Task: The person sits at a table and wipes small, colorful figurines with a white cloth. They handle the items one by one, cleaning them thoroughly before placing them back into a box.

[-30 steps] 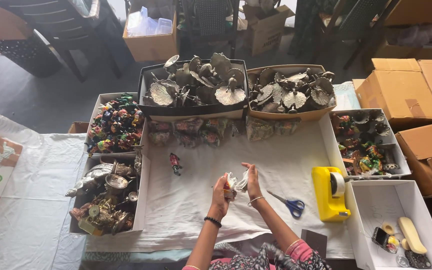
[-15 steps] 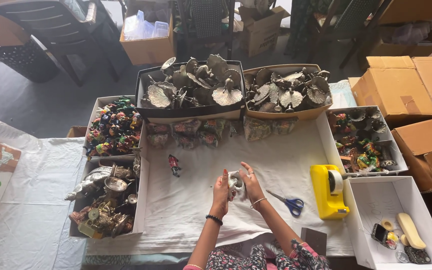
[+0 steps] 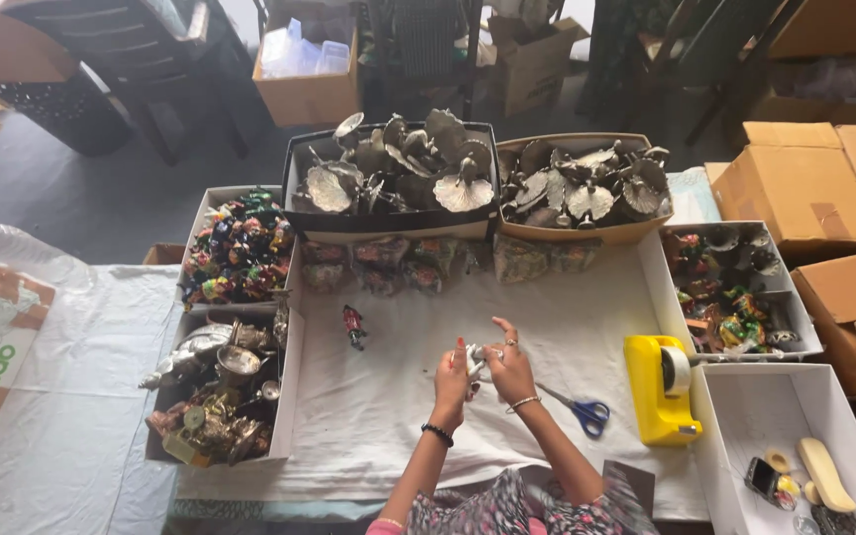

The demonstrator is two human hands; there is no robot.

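Observation:
My left hand [image 3: 451,384] and my right hand [image 3: 509,368] meet over the white cloth [image 3: 388,416] and both hold one small silvery-white object [image 3: 475,359] between them. The object is mostly hidden by my fingers, so its kind is unclear. A small red and dark figurine [image 3: 353,325] lies on the cloth to the left of my hands. Blue-handled scissors [image 3: 579,408] lie just right of my right wrist. A yellow tape dispenser [image 3: 660,386] stands further right.
Two boxes of silver leaf-shaped metal pieces [image 3: 398,173] [image 3: 579,188] stand at the back. Boxes of colourful wrapped items [image 3: 235,248] [image 3: 725,287] flank the cloth, with metal ornaments [image 3: 215,381] at left. A white box [image 3: 795,456] sits at right. Cardboard cartons [image 3: 814,193] stand at far right.
My hands have stayed together on the small object and turned it slightly; my right fingers now close more over it. The view has shifted a little.

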